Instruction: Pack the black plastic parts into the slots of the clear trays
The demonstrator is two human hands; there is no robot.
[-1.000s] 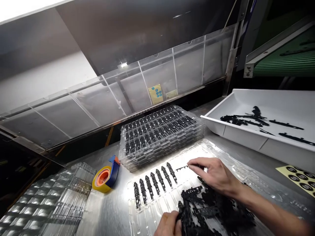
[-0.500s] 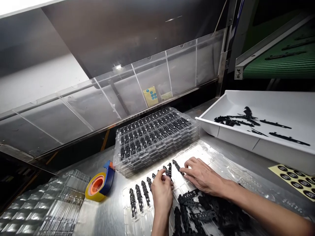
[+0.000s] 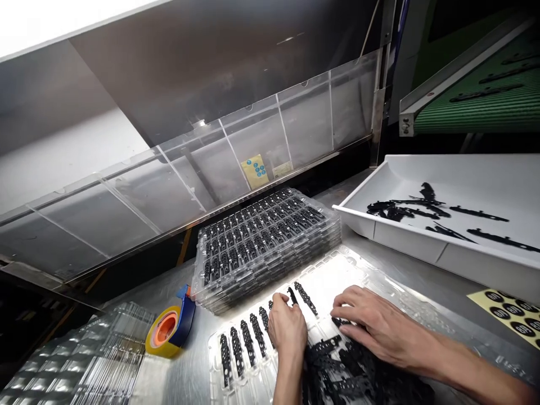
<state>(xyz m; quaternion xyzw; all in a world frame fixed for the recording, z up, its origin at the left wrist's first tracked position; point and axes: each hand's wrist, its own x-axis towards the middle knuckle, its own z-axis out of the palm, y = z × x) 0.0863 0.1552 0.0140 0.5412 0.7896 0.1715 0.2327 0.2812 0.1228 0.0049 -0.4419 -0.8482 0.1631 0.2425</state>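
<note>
My left hand (image 3: 287, 327) lies palm down on a clear plastic tray (image 3: 337, 269), fingertips pressed on the small black parts (image 3: 240, 342) lined up in its slots; whether the fingers pinch a part is hidden. My right hand (image 3: 373, 326) rests to the right with fingers stretched out, touching a loose heap of black plastic parts (image 3: 346, 371) piled on the same tray. One seated part (image 3: 306, 297) lies just ahead between the hands.
A stack of filled clear trays (image 3: 265, 239) stands behind. A yellow tape roll in a blue dispenser (image 3: 169, 331) and empty clear trays (image 3: 76, 360) lie at left. A white bin (image 3: 422, 239) with black parts, a yellow label sheet (image 3: 506, 309) and a green conveyor (image 3: 476, 95) are at right.
My left hand came up from the heap at the bottom edge to the row of seated parts. My right hand drew back from the row onto the loose heap.
</note>
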